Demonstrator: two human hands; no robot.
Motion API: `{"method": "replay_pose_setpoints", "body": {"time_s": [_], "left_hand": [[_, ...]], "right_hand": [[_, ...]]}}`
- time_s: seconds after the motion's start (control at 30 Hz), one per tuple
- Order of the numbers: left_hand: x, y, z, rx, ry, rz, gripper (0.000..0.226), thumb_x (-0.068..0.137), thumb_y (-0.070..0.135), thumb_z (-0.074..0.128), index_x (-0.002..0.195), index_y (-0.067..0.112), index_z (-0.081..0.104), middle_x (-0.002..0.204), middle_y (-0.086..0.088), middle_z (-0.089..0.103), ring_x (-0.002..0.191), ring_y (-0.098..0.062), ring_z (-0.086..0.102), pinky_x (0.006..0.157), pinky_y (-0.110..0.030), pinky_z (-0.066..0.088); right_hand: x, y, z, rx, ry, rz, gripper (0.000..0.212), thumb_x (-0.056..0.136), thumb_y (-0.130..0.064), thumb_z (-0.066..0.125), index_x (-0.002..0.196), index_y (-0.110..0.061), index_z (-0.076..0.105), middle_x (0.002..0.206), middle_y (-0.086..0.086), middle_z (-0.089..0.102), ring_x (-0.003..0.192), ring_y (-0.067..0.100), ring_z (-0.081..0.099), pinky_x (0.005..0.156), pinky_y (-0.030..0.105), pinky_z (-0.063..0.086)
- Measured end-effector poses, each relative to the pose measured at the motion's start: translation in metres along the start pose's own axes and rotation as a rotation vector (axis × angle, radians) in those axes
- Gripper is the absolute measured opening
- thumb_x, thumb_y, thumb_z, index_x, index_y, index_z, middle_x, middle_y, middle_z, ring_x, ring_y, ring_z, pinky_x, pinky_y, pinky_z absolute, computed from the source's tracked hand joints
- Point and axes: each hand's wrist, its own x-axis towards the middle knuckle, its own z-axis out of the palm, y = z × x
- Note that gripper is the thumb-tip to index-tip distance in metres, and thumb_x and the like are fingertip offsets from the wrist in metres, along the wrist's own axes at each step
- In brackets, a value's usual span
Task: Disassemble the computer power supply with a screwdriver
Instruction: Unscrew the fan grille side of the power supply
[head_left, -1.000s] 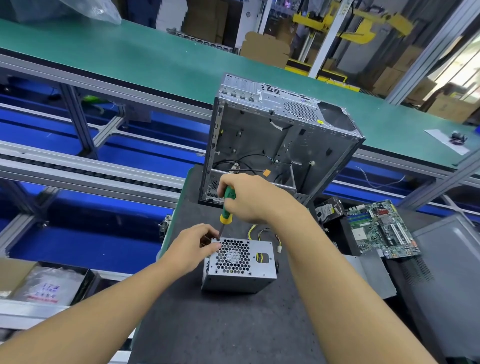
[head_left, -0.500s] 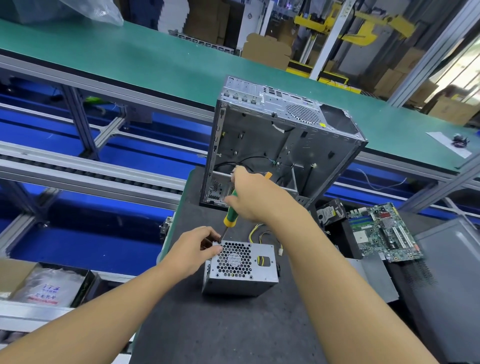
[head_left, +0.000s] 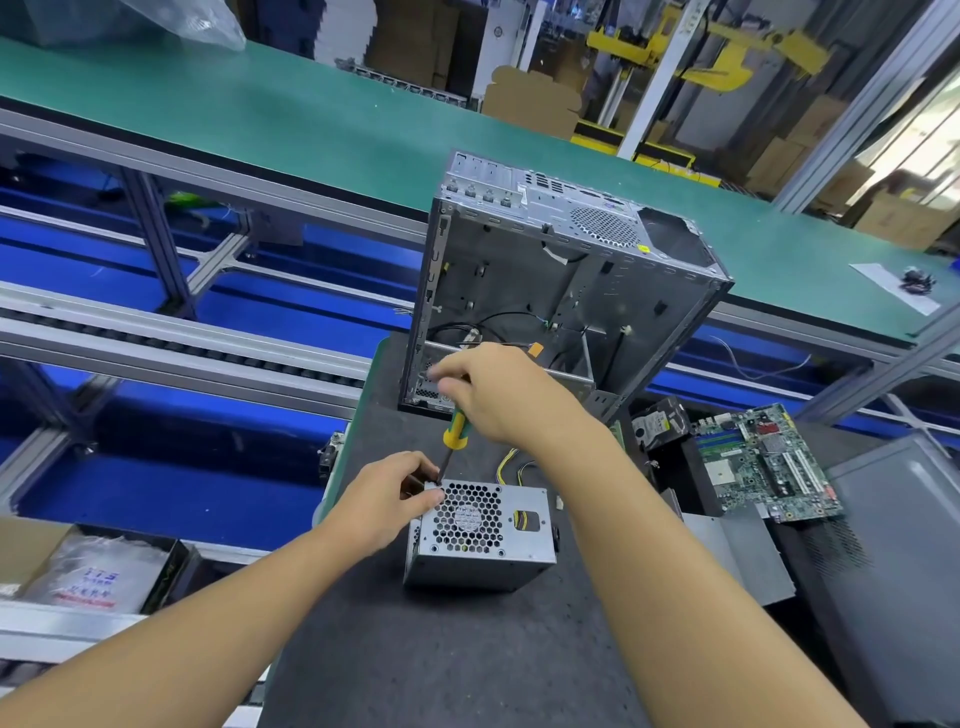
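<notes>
A grey metal power supply (head_left: 480, 540) with a honeycomb fan grille lies on the dark mat (head_left: 415, 649), yellow and black wires trailing behind it. My right hand (head_left: 498, 395) grips the green and yellow handle of a screwdriver (head_left: 453, 434), whose tip stands on the unit's top left corner. My left hand (head_left: 389, 501) holds that same corner, with its fingers curled beside the tip.
An open, stripped computer case (head_left: 561, 291) stands upright just behind the unit. To the right lie a hard drive (head_left: 660, 423), a green motherboard (head_left: 763, 462) and grey side panels (head_left: 893, 545). A green conveyor belt (head_left: 311, 114) runs behind. A box with bagged parts (head_left: 93, 571) sits lower left.
My right hand has shifted on the screwdriver handle, its fingers now stretching over the top. The left hand stays on the corner and the unit has not moved.
</notes>
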Motion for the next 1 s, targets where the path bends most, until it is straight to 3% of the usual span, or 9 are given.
{"method": "replay_pose_setpoints", "body": {"time_s": [0.1, 0.2, 0.27, 0.37, 0.43, 0.5, 0.73, 0.87, 1.0], "left_hand": [[-0.001, 0.0, 0.0, -0.008, 0.002, 0.003, 0.011, 0.091, 0.031, 0.072, 0.094, 0.034, 0.062, 0.092, 0.012, 0.068, 0.083, -0.003, 0.066, 0.077, -0.021, 0.053], [-0.002, 0.001, -0.001, -0.01, -0.001, 0.003, 0.012, 0.09, 0.031, 0.073, 0.094, 0.034, 0.062, 0.091, 0.012, 0.069, 0.083, -0.003, 0.066, 0.076, -0.018, 0.052], [-0.002, 0.001, -0.001, -0.013, 0.0, 0.002, 0.012, 0.09, 0.03, 0.073, 0.095, 0.033, 0.063, 0.092, 0.011, 0.069, 0.083, -0.003, 0.066, 0.076, -0.017, 0.052], [-0.002, 0.002, -0.002, -0.02, 0.001, -0.006, 0.012, 0.09, 0.03, 0.074, 0.094, 0.033, 0.062, 0.091, 0.009, 0.069, 0.083, -0.004, 0.066, 0.074, -0.015, 0.05], [-0.002, 0.003, -0.003, -0.013, -0.001, -0.007, 0.012, 0.09, 0.031, 0.073, 0.093, 0.033, 0.062, 0.091, 0.009, 0.069, 0.083, -0.005, 0.066, 0.073, -0.016, 0.049], [-0.001, 0.004, -0.003, -0.001, -0.006, -0.009, 0.011, 0.09, 0.032, 0.073, 0.094, 0.032, 0.063, 0.09, 0.008, 0.07, 0.082, -0.005, 0.066, 0.072, -0.016, 0.049], [-0.002, 0.003, -0.003, -0.001, -0.005, -0.016, 0.013, 0.089, 0.033, 0.073, 0.096, 0.032, 0.062, 0.091, 0.008, 0.07, 0.081, -0.004, 0.067, 0.077, -0.022, 0.054], [-0.001, 0.002, -0.003, -0.002, -0.009, -0.019, 0.013, 0.089, 0.033, 0.074, 0.097, 0.031, 0.063, 0.091, 0.007, 0.07, 0.08, -0.004, 0.068, 0.08, -0.026, 0.056], [-0.002, 0.002, -0.003, -0.006, -0.013, -0.023, 0.014, 0.089, 0.033, 0.074, 0.098, 0.032, 0.064, 0.092, 0.008, 0.07, 0.079, -0.002, 0.067, 0.08, -0.025, 0.056]], "right_hand": [[0.001, 0.0, -0.002, 0.063, 0.028, 0.109, 0.059, 0.095, -0.031, 0.062, 0.146, -0.017, 0.035, 0.122, 0.012, 0.052, 0.088, 0.026, 0.05, 0.07, 0.034, 0.04], [0.003, 0.006, -0.002, 0.038, 0.095, 0.243, 0.038, 0.087, -0.039, 0.07, 0.083, -0.007, 0.05, 0.079, 0.005, 0.047, 0.074, 0.024, 0.043, 0.051, 0.029, 0.031], [0.001, 0.007, -0.004, 0.033, 0.132, 0.241, 0.044, 0.085, -0.039, 0.071, 0.07, -0.006, 0.046, 0.067, 0.005, 0.044, 0.064, 0.023, 0.042, 0.045, 0.028, 0.028], [-0.001, 0.009, -0.006, 0.017, 0.095, 0.103, 0.033, 0.085, -0.039, 0.073, 0.1, -0.01, 0.07, 0.091, 0.007, 0.061, 0.089, 0.026, 0.057, 0.063, 0.031, 0.045], [-0.002, 0.008, -0.007, -0.006, 0.041, -0.013, 0.041, 0.087, -0.03, 0.073, 0.127, -0.024, 0.065, 0.114, 0.0, 0.064, 0.113, 0.023, 0.053, 0.086, 0.031, 0.046], [-0.003, 0.007, -0.006, 0.044, -0.005, -0.072, 0.058, 0.088, -0.015, 0.069, 0.142, -0.03, 0.051, 0.123, -0.011, 0.064, 0.116, 0.015, 0.051, 0.09, 0.027, 0.041], [-0.003, 0.005, 0.002, 0.044, -0.079, -0.055, 0.046, 0.096, -0.007, 0.045, 0.138, -0.024, 0.052, 0.137, -0.001, 0.049, 0.124, 0.024, 0.048, 0.1, 0.041, 0.046], [-0.002, 0.004, 0.018, -0.194, 0.18, 0.072, 0.036, 0.104, -0.047, 0.037, 0.111, -0.017, 0.056, 0.109, 0.003, 0.057, 0.107, 0.028, 0.05, 0.071, 0.039, 0.041], [0.003, 0.005, 0.023, -0.163, 0.246, 0.063, 0.019, 0.103, -0.029, 0.048, 0.106, -0.011, 0.051, 0.099, 0.005, 0.055, 0.097, 0.029, 0.055, 0.069, 0.037, 0.044]]}}
